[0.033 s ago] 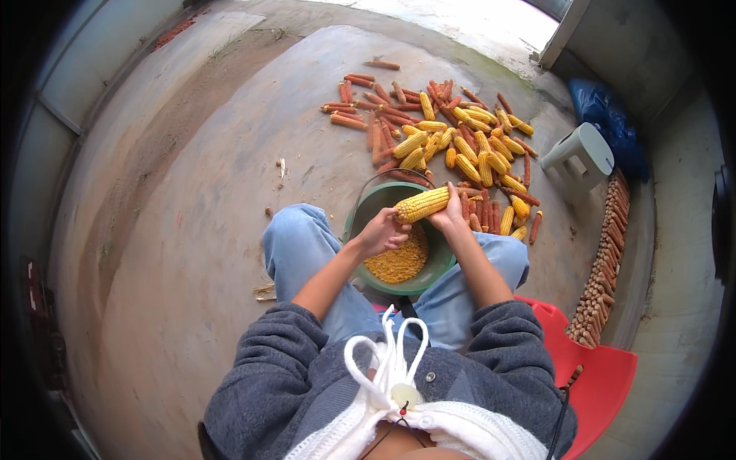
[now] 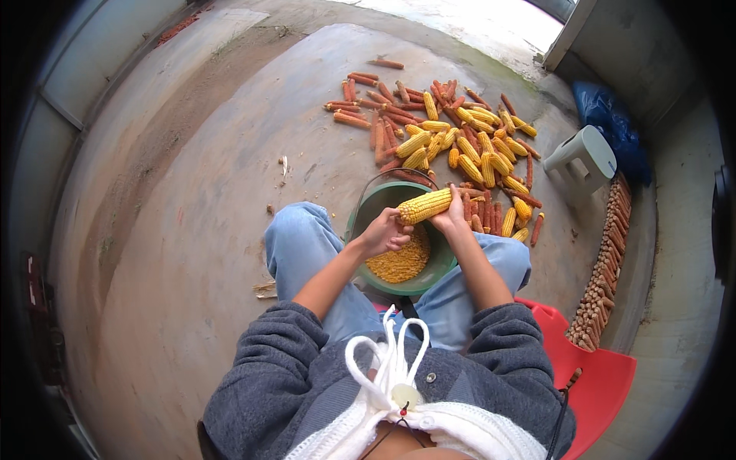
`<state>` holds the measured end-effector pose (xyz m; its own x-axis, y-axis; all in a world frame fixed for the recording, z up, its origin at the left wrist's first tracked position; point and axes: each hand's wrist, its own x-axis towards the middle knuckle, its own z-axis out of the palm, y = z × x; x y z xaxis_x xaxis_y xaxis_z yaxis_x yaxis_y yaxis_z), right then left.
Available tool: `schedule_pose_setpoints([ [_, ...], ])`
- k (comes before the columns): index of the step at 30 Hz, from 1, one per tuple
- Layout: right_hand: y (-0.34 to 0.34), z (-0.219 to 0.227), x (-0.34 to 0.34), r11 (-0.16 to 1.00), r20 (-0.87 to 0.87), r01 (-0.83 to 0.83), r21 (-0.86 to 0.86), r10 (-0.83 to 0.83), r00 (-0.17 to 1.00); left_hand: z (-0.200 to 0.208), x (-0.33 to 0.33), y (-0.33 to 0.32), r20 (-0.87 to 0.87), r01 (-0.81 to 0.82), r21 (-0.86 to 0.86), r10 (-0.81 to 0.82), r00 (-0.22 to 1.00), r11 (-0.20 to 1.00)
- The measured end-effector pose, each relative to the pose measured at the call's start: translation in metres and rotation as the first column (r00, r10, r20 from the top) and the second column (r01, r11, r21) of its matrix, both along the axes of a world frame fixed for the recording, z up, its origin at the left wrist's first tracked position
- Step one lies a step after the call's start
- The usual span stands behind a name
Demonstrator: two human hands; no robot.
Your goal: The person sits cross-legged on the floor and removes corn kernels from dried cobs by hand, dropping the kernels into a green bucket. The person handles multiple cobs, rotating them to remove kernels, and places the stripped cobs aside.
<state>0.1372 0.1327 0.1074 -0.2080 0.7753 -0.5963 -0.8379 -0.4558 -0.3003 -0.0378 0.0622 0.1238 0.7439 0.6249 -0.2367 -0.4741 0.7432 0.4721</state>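
Both my hands hold one yellow ear of corn (image 2: 425, 206) above the green bucket (image 2: 439, 270). My right hand (image 2: 451, 217) wraps round its right end. At the left end, the fingers of my left hand (image 2: 384, 233) are curled against the tip. Loose yellow kernels (image 2: 402, 259) lie in the bucket, which stands between my knees with its thin handle raised at the far side.
Beyond the bucket, full yellow ears (image 2: 469, 146) and bare reddish cobs (image 2: 350, 119) lie heaped on the floor. At the right stand a pale stool (image 2: 589, 157), a blue plastic bag (image 2: 606, 115) and a long stack of cobs (image 2: 602, 284). A red chair (image 2: 594, 383) is beside me.
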Motion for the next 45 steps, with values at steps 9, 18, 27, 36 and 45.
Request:
schedule_pose_setpoints([
  [9,-0.001,-0.028,0.002,0.999,0.054,0.047,-0.020,-0.046,0.997,-0.004,-0.004,0.002,0.020,0.044,-0.167,-0.042,0.999,0.985],
  [18,-0.005,-0.039,0.007,0.989,0.143,0.148,0.010,-0.148,0.979,-0.009,0.004,0.006,-0.194,0.054,-0.113,-0.075,0.978,0.992],
  [27,-0.013,-0.036,0.010,0.978,0.105,0.204,-0.038,-0.199,0.974,-0.009,0.007,0.004,-0.383,0.004,-0.050,-0.023,0.923,0.999],
  [36,-0.013,-0.022,0.009,0.979,0.128,0.201,-0.015,-0.198,0.972,-0.003,0.008,0.007,-0.211,0.016,-0.085,-0.034,0.977,0.996],
  [45,-0.014,-0.011,0.008,0.983,0.063,0.174,-0.053,-0.170,0.983,-0.001,0.006,0.002,-0.107,-0.046,-0.018,0.044,0.993,0.999],
])
